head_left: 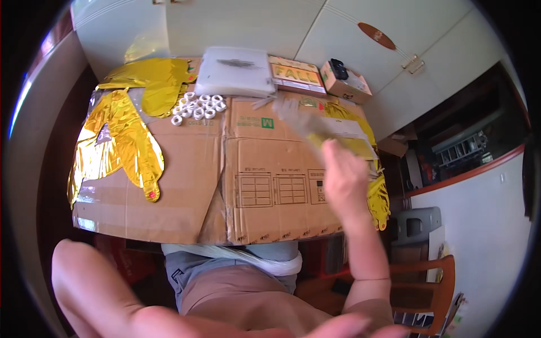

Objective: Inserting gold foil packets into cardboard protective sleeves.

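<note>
My right hand is closed on a clear plastic bag, smeared by motion, above the right half of the cardboard. Something gold shows near its fingers, in or behind the bag. My left arm bends in from the lower left. Only part of my left hand shows at the bottom edge, very close and cut off, so its grip is unclear. Flat gold foil balloons lie on the left of the cardboard. More gold foil balloons lie at the right edge, partly behind my right hand.
Several small white rolls sit at the back middle. Behind them lies a stack of clear plastic bags, beside a flat printed box and a small carton with a black object on it. White cabinets stand behind; a wooden chair is at right.
</note>
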`<state>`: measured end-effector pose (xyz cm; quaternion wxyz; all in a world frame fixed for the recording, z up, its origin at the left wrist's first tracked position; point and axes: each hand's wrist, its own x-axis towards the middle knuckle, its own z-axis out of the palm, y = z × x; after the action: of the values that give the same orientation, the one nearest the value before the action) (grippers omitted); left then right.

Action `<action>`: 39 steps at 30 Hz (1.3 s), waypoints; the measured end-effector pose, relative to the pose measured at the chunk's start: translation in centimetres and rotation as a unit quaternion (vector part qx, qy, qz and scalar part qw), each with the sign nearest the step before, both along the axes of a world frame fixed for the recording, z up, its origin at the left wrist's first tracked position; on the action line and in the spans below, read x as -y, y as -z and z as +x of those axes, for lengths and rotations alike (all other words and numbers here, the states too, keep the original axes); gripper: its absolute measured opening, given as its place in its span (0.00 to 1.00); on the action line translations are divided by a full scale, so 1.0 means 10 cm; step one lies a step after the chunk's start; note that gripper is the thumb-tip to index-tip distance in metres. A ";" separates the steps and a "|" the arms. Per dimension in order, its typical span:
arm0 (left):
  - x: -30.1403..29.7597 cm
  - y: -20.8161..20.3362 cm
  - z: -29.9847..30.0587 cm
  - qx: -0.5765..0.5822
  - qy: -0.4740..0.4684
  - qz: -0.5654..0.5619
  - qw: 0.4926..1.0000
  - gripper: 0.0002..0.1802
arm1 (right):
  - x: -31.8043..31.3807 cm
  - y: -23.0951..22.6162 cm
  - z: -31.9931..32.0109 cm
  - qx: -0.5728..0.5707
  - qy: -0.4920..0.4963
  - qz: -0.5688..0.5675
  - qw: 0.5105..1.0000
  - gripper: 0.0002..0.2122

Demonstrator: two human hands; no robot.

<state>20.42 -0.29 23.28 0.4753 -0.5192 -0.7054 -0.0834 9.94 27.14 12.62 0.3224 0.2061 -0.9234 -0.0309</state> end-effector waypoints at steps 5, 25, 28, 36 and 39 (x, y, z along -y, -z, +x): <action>0.68 -0.23 0.19 0.078 -0.037 0.015 0.996 0.21 | 0.75 0.47 0.40 0.135 -0.175 -0.017 0.975 0.20; 0.35 -0.44 -0.14 0.208 0.069 -0.189 0.957 0.38 | 0.37 1.30 -2.35 0.311 0.078 -0.422 0.848 0.16; 0.47 -0.34 -0.06 0.350 0.099 -0.169 0.916 0.36 | 0.25 1.64 -2.65 0.231 0.102 -0.408 0.878 0.15; 0.34 -0.57 -0.19 0.185 0.033 -0.211 0.959 0.32 | 0.49 1.24 -2.26 0.355 0.035 -0.626 0.693 0.17; 0.34 -0.60 -0.22 0.136 0.041 -0.226 0.964 0.31 | 0.27 1.27 -2.05 0.347 0.003 -0.649 0.678 0.15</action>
<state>18.24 -3.69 29.32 0.2417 -0.6253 -0.7419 -0.0108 -10.60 24.49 -0.03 0.0320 -0.0612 -0.7580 0.6486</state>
